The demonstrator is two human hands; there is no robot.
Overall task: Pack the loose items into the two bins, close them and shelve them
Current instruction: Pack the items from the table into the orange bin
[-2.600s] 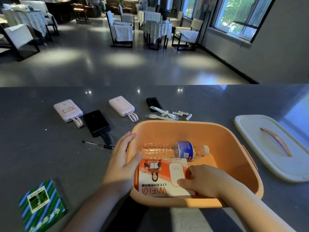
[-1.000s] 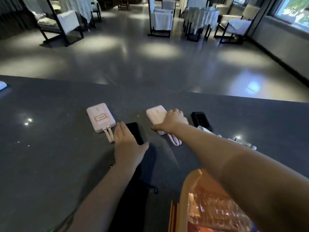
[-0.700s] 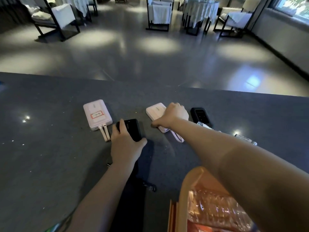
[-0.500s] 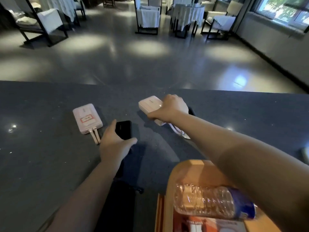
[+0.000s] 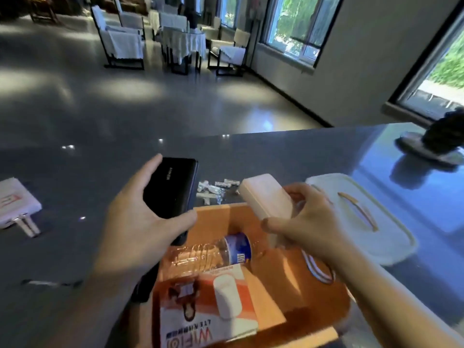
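Note:
An orange bin (image 5: 334, 305) stands on the dark counter in front of me. Inside it lie a clear water bottle (image 5: 211, 254) and an orange WiFi box (image 5: 200, 312). My left hand (image 5: 135, 229) grips a black power bank (image 5: 173, 189) at the bin's left rim. My right hand (image 5: 306, 222) holds a pink-white power bank (image 5: 266, 199) over the bin's far side, its cable loop (image 5: 319, 270) dangling inside. The bin's white lid (image 5: 364, 217) lies flat to the right.
Another pink-white power bank (image 5: 15, 202) sits at the far left of the counter. Small white packets and utensils (image 5: 213, 189) lie just behind the bin. A pen (image 5: 50, 282) lies at the near left. A dark object on a base (image 5: 434, 144) stands far right.
Both hands have lifted their power banks off the counter and brought them back toward me, over the orange bin. The view has swung right, showing the lid again.

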